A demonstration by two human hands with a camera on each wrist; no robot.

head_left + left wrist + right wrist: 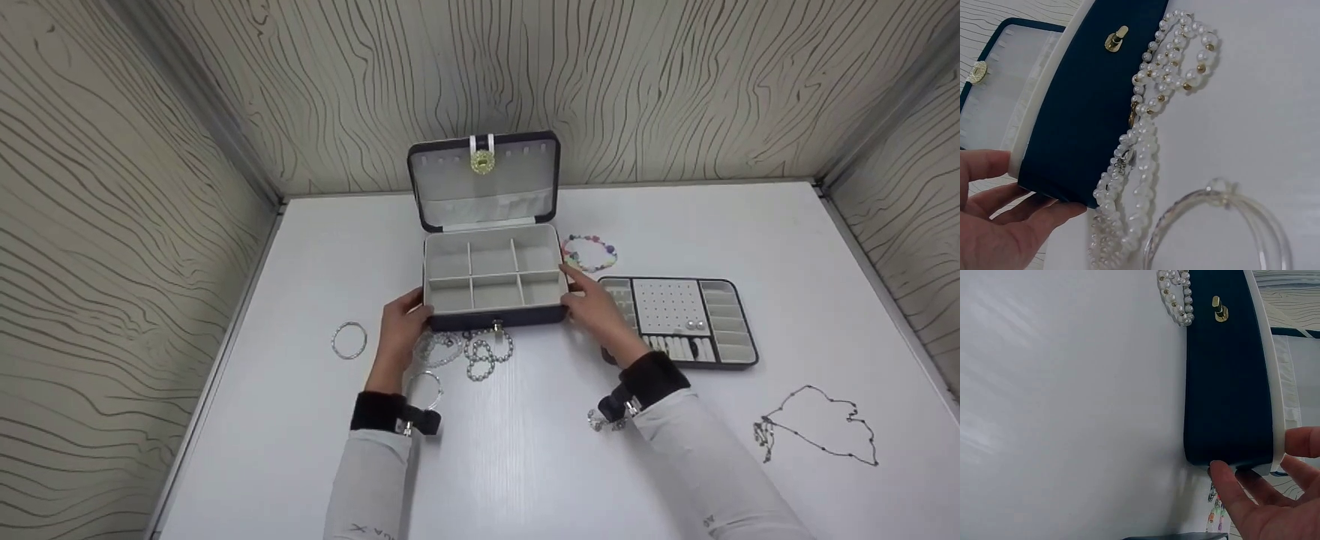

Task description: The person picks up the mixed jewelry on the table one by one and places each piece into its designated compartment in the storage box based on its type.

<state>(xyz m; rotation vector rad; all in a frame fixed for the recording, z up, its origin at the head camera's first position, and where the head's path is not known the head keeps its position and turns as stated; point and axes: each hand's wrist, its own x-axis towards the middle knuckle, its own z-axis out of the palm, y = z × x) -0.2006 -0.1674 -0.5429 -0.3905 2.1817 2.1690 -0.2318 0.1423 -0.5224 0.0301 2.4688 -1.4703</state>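
Note:
A dark blue jewelry box (495, 320) with its lid (487, 187) raised stands toward the back of the table, its six pale compartments bare. My left hand (403, 326) grips its left front corner, thumb at the white rim and fingers along the side and lower edge in the left wrist view. At the right end my right hand (596, 306) holds it the same way, fingertips near the bottom edge. White pearl strands (1176, 62) lie against the box's front, below the gold clasp (1116, 39).
A jewelry tray (671, 306) with earrings and rings lies right of the box. Around it are a colourful beaded bracelet (611, 251) and a thin necklace (823, 451). One bangle (349, 323) lies at left, clear bangles (1185, 197) beside my left wrist, and a bracelet (596, 420) under my right wrist.

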